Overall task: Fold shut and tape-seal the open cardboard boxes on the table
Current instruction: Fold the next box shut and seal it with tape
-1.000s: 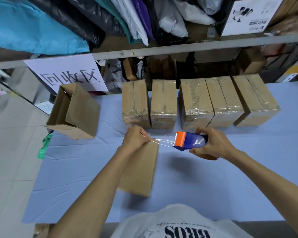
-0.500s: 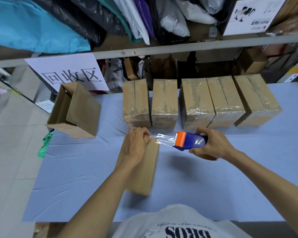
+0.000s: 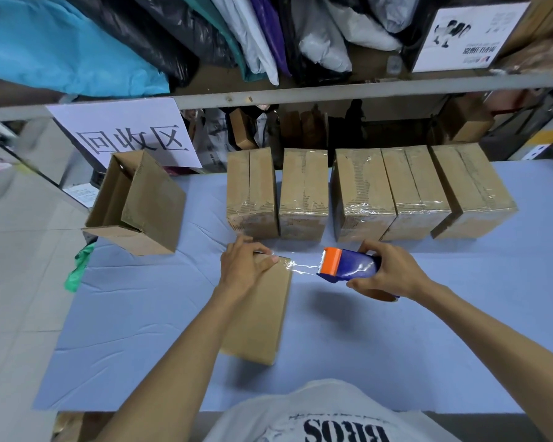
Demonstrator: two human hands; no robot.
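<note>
The left hand (image 3: 246,266) holds the box (image 3: 262,314), the right hand (image 3: 393,272) (at 3 o'clock) grips the tape gun (image 3: 348,266); slack tape (image 3: 300,268) could crinkle.

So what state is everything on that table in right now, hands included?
Front box: closed, tape end stuck on its far edge.
Tape: pulled out, stretched from box to dispenser.
Tape dispenser: held above the table, gripped by right hand.
Left hand: fingers hold the front box's far end.
Back row of five boxes: shut, taped.
Left box: open, untaped.
</note>
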